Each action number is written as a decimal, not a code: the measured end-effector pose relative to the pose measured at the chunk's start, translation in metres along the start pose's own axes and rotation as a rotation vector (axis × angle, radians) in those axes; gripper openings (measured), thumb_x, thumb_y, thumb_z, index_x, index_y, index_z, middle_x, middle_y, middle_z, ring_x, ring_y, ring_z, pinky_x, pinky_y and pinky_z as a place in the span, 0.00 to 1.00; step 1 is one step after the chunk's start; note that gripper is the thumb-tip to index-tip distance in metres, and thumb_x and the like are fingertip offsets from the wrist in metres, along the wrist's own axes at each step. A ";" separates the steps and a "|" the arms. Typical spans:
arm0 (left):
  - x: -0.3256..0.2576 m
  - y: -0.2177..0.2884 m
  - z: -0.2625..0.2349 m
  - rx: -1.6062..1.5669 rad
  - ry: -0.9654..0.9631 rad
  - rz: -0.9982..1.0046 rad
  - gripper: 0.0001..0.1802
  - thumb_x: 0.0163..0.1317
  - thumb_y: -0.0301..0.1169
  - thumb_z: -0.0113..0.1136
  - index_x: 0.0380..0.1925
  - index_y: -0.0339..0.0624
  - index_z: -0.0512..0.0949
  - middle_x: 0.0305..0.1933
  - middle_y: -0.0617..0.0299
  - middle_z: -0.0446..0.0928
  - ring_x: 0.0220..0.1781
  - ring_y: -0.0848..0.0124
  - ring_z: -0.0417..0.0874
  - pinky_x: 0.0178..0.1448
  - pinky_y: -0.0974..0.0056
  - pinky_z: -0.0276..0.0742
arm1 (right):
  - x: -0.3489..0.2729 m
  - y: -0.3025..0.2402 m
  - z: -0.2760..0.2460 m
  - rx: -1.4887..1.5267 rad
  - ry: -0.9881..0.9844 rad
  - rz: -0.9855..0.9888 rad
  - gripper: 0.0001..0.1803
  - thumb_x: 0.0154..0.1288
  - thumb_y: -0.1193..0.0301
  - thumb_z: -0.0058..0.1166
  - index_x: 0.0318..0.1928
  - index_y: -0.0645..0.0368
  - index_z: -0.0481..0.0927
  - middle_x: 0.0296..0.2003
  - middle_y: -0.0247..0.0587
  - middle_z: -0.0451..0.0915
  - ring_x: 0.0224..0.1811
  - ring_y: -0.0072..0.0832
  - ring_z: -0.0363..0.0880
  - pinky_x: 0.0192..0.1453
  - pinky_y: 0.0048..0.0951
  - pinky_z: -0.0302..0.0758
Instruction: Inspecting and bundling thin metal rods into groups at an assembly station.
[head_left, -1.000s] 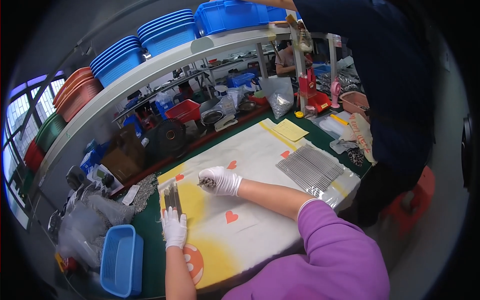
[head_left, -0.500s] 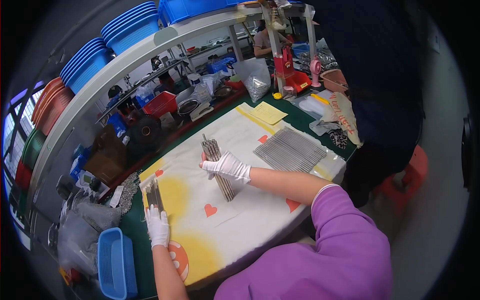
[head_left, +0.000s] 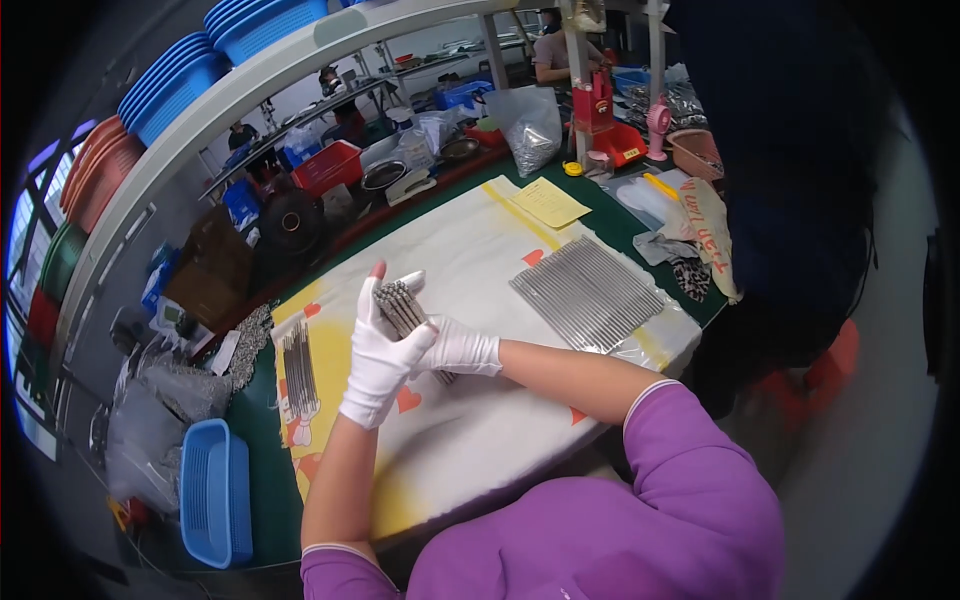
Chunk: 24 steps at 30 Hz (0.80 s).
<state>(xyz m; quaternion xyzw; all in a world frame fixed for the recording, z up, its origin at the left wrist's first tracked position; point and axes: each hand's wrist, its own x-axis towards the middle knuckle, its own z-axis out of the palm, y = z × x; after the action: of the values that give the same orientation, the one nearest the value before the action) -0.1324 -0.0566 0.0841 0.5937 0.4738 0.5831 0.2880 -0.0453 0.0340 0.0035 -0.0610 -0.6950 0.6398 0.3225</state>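
Both hands wear white gloves with some bare fingertips. A bundle of thin metal rods [head_left: 402, 308] is held tilted above the middle of the cloth-covered table. My left hand [head_left: 383, 362] is closed around its upper part, with fingertips showing past the rods. My right hand [head_left: 462, 347] grips the same bundle lower down, its fingers partly hidden behind the left hand. A small pile of rods [head_left: 299, 370] lies at the cloth's left edge. To the right, many similar rods [head_left: 588, 293] lie side by side in a flat row on clear plastic.
The white cloth [head_left: 490, 430] has yellow patches and hearts. A yellow paper [head_left: 550, 203] lies at its far edge. A blue basket [head_left: 215, 495] stands at the left, near plastic bags [head_left: 150, 430]. A pink fan [head_left: 658, 128] stands far right. Someone in dark clothes [head_left: 780, 200] is close by.
My left hand has left the small pile at the left and moved right to the bundle, which it now grasps with my right hand. The bundle has tilted and the view has shifted slightly.
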 end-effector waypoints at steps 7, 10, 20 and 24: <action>0.011 0.001 -0.017 -0.273 -0.159 -0.107 0.13 0.57 0.21 0.59 0.44 0.35 0.75 0.29 0.63 0.78 0.38 0.69 0.85 0.46 0.66 0.79 | -0.006 -0.017 -0.004 -0.205 -0.392 0.246 0.07 0.56 0.72 0.61 0.34 0.58 0.76 0.28 0.33 0.77 0.31 0.22 0.75 0.39 0.26 0.73; 0.009 -0.005 -0.021 -0.336 -0.102 -0.148 0.10 0.57 0.23 0.62 0.38 0.38 0.74 0.28 0.62 0.76 0.30 0.71 0.81 0.38 0.67 0.77 | -0.004 -0.014 -0.001 -0.156 -0.334 0.293 0.07 0.57 0.72 0.59 0.35 0.58 0.75 0.28 0.33 0.76 0.32 0.23 0.74 0.41 0.28 0.73; 0.003 0.020 -0.031 -0.305 -0.274 -0.286 0.09 0.53 0.25 0.66 0.33 0.39 0.76 0.30 0.64 0.77 0.34 0.74 0.79 0.41 0.68 0.77 | -0.009 -0.028 0.022 -0.144 -0.413 0.419 0.07 0.58 0.71 0.60 0.30 0.59 0.75 0.26 0.32 0.76 0.31 0.20 0.75 0.37 0.24 0.72; 0.013 -0.008 -0.038 -0.348 -0.260 -0.342 0.10 0.57 0.27 0.64 0.38 0.39 0.75 0.30 0.63 0.78 0.38 0.68 0.83 0.48 0.62 0.79 | -0.006 -0.010 0.013 -0.047 -0.412 0.409 0.13 0.57 0.64 0.66 0.33 0.57 0.77 0.30 0.33 0.79 0.35 0.20 0.76 0.41 0.24 0.74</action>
<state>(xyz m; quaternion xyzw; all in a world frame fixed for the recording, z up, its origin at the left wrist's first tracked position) -0.1726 -0.0498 0.0884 0.5166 0.4188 0.5177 0.5382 -0.0442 0.0186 0.0112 -0.0764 -0.7338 0.6740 0.0372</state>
